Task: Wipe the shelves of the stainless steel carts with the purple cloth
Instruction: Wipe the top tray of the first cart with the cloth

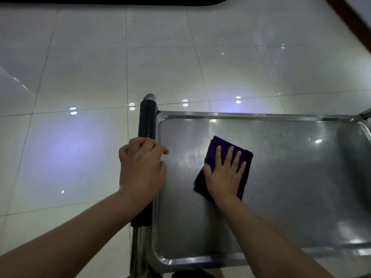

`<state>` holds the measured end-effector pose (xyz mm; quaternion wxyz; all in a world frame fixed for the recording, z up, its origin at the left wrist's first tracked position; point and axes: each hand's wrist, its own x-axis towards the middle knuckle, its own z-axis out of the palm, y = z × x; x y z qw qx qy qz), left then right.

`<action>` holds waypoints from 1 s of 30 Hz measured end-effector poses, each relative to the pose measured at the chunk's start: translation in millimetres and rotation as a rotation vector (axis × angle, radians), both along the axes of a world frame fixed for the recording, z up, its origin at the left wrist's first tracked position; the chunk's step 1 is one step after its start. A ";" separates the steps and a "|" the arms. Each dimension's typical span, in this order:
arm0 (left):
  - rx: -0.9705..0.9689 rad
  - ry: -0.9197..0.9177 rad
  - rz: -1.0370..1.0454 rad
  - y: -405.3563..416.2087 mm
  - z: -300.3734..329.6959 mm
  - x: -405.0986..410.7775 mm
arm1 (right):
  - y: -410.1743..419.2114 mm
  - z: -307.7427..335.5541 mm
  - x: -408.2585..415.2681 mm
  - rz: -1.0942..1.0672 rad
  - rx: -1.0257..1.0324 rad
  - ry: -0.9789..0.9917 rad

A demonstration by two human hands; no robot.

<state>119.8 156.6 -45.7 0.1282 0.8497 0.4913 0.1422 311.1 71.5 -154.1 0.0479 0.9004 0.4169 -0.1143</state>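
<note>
The purple cloth [224, 167] lies folded on the cart's top shelf [291, 197], right of the handle [146, 125]. The right hand [224, 173] presses it with fingers [229, 155] spread flat; the left hand [140, 167] grips the handle. Soft and light, it probably needs steady palm pressure on slick steel.

From my feed, the cart's top shelf [281, 197] reads as stainless steel, smooth and brushed, with a dull sheen and faint smears catching the light; its raised rim is brighter and more polished. The purple cloth [214, 153] looks soft and matt, a fine-napped fabric. The handle grip [147, 121] is a black sleeve with a dull, slightly textured finish, over shiny metal tube. The floor tiles [80, 67] are glossy and pale, mirroring ceiling lamps.
</note>
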 end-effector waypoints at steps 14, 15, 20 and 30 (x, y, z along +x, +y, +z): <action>0.057 0.225 -0.068 59.1 3.9 -12.8 | 33.8 -6.5 -107.3 0.634 0.022 0.144; 0.056 0.221 -0.073 58.8 3.4 -13.1 | 33.5 -6.5 -101.3 0.643 0.031 0.153; 0.038 0.125 -0.010 57.6 1.2 -12.9 | 33.6 -8.1 -44.9 0.514 0.048 0.095; -0.049 0.197 0.176 55.0 1.6 -2.6 | 15.7 1.4 116.3 0.262 0.006 0.015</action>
